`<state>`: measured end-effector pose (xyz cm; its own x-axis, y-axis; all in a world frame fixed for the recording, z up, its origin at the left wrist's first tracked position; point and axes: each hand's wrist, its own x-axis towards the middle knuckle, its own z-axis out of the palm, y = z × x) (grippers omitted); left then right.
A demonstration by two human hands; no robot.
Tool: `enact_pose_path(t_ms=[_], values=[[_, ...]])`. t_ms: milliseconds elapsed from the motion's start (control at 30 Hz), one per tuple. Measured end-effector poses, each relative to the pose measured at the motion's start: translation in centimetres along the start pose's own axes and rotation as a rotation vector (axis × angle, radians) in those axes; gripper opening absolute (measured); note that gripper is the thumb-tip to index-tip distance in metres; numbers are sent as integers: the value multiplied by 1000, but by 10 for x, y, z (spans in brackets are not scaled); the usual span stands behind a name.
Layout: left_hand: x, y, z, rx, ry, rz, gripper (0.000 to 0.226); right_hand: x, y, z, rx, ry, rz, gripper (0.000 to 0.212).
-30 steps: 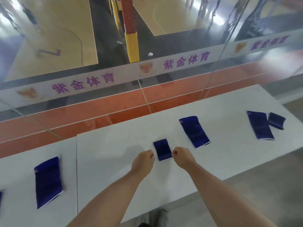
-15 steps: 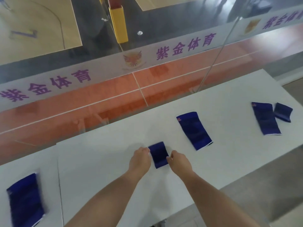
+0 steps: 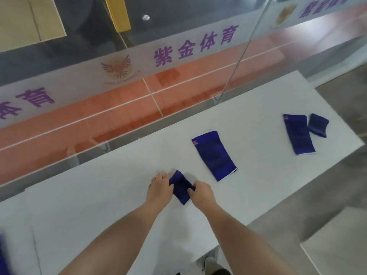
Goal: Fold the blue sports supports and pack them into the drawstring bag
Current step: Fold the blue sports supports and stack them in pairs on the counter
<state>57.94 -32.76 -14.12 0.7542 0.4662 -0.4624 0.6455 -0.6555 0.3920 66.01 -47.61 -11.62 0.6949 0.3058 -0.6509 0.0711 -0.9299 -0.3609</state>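
A small folded blue support (image 3: 181,188) lies on the white table (image 3: 99,205) between my two hands. My left hand (image 3: 160,187) grips its left edge and my right hand (image 3: 202,192) pinches its right edge. A longer blue support (image 3: 214,155) lies flat just right of them. Further right are another long blue support (image 3: 298,136) and a small folded one (image 3: 317,125) touching it. No drawstring bag is in view.
A glass wall (image 3: 139,56) with purple lettering runs along the table's far edge. A blurred blue item (image 3: 3,255) sits at the left frame edge. The table's near edge drops to a grey floor (image 3: 327,225); my shoe (image 3: 211,259) shows below.
Both hands have closed in on the small folded support and now hold its edges. The view has shifted left and down, so the left support has almost left the frame.
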Motion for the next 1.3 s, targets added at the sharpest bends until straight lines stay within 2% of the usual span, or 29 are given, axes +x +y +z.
enact_pose_path(t_ms=[133,200,267,467,567,700,800,900,1100,1200,1300], values=[[7,55,-13,-181,-25,6,14,9,29,-64,61,3,14,22],[11,92,-17,-233,-24,37,14,14,53,-101,98,5,8,29],[15,134,-17,-272,-17,59,17,17,81,-138,94,-2,-2,28],[26,292,7,-288,-8,98,25,27,187,-261,125,-37,-31,20],[26,378,25,-261,11,169,33,31,249,-323,147,-79,-3,26],[29,479,48,-248,-3,219,24,34,324,-387,144,-21,16,25],[43,531,63,-226,-33,257,13,41,362,-417,168,36,71,29],[63,564,75,-209,-41,274,14,56,386,-434,183,52,98,35],[128,609,92,-221,-75,299,15,97,413,-447,364,45,159,19],[167,628,102,-209,-108,333,12,126,419,-452,452,28,231,20],[209,645,111,-158,-135,350,18,157,419,-454,564,30,324,20]])
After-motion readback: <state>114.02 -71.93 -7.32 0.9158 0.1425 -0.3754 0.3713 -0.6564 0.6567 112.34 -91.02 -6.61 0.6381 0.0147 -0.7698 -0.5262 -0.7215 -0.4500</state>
